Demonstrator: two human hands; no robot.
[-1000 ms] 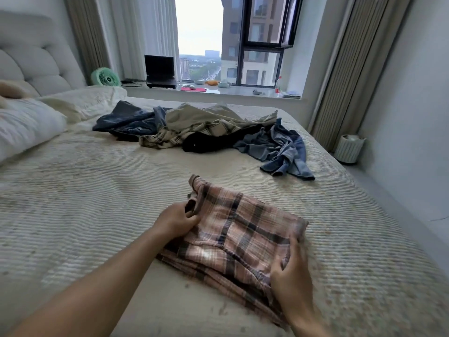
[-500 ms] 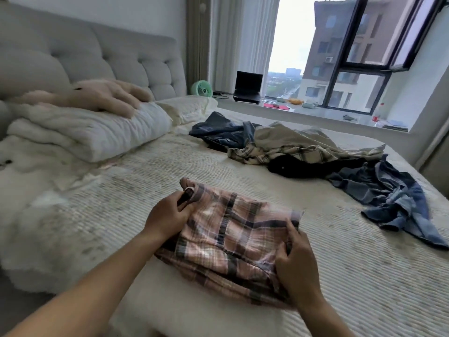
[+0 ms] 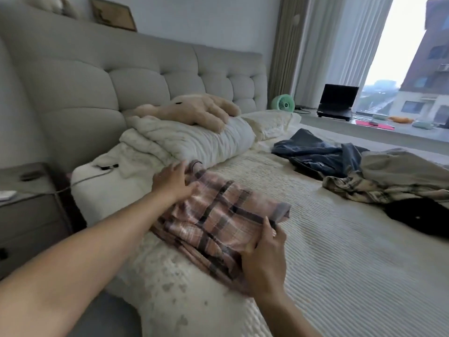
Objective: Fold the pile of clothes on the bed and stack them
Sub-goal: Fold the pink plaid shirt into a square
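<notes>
While the left hand (image 3: 173, 182) rests with fingers spread flat on the far corner of the folded pink plaid garment (image 3: 218, 222), the right hand (image 3: 263, 254) pinches its near edge. Garment lies on bed (image 3: 340, 263); unfolded clothes pile (image 3: 364, 171) well beyond right fingertips.

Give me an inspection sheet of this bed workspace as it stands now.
Surface: bed, ribbed cream cover.
Job's things: folded pink plaid garment near the bed's edge; unfolded pile toward the window.
Clutter: plush toy on pillows.
Hands: left hand flat on the garment; right hand, fingers pinching its near corner.
Cables: one cable from nightstand onto the bed.
Surroundings: fan, laptop on the sill.
</notes>
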